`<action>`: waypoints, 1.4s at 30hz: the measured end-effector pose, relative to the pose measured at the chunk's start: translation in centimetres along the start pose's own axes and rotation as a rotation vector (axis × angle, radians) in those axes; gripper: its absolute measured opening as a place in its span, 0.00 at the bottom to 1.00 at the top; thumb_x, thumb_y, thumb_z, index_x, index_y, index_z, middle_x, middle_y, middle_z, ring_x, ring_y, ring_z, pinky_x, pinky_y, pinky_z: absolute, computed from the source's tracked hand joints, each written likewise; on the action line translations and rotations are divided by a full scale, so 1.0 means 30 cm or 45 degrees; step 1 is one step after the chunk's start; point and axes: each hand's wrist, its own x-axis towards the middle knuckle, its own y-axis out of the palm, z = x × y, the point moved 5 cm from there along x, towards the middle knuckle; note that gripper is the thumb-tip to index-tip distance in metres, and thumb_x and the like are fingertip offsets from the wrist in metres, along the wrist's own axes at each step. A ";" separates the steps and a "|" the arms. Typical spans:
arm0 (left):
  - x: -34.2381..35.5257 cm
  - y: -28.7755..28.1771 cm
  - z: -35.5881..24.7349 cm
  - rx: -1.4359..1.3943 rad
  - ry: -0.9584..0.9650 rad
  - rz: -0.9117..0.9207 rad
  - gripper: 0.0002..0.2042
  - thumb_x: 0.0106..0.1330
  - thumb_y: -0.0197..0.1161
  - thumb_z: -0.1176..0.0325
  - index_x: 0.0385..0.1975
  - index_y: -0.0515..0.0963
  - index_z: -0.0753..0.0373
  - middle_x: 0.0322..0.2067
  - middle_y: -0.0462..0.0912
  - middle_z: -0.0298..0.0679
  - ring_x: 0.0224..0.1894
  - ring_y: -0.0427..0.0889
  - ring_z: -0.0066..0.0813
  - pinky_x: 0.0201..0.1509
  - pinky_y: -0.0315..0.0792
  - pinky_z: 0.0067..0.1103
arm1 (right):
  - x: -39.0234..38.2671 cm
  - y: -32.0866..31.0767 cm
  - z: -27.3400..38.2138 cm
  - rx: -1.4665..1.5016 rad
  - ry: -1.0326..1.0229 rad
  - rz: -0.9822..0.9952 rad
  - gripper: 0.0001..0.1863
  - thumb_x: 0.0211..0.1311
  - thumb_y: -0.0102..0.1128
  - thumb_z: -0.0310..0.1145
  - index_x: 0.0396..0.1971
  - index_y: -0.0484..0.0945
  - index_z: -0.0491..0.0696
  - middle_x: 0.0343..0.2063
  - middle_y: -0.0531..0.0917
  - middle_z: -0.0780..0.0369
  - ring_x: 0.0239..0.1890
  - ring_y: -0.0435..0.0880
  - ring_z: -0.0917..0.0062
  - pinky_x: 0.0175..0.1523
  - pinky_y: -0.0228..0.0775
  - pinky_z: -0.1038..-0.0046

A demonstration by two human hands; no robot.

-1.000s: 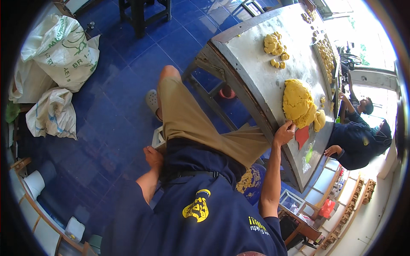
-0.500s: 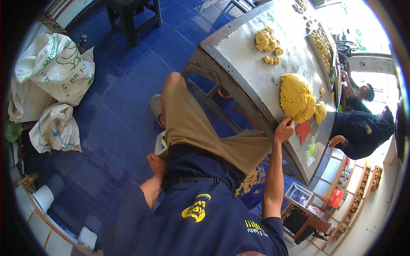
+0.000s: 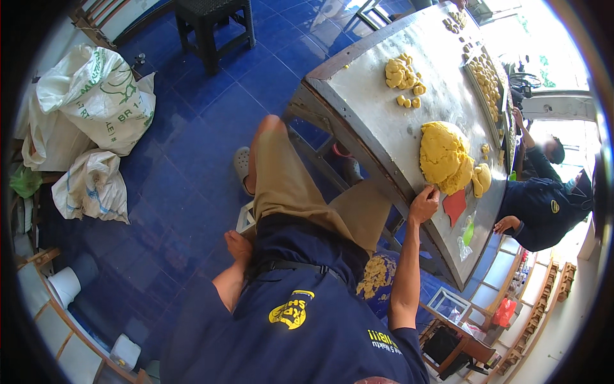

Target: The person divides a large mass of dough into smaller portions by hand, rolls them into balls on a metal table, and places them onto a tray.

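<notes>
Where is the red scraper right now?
In the head view the flat red scraper lies on the metal table at right of centre, just right of the right hand and below the big yellow dough mound.

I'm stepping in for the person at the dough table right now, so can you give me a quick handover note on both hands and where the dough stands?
Right hand: resting at the near edge of the metal table, fingertips at the big yellow dough mound; no closed grip visible.
Left hand: down by the hip, holding nothing that can be seen.
Dough: a smaller lump and a red scraper lie beside the mound. A pile of small pieces sits further along the table; a tray of formed pieces lies at the far side.
Done: some pieces portioned and trayed.
Left: most of the mound is still whole.
</notes>
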 end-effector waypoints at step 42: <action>-0.010 0.007 0.014 -0.144 -0.002 -0.024 0.18 0.74 0.44 0.55 0.43 0.72 0.65 0.42 0.80 0.63 0.48 0.77 0.69 0.49 0.68 0.48 | 0.007 0.011 -0.046 -0.105 -0.083 0.024 0.24 0.70 0.48 0.49 0.40 0.83 0.42 0.32 0.86 0.49 0.36 0.85 0.51 0.42 0.73 0.54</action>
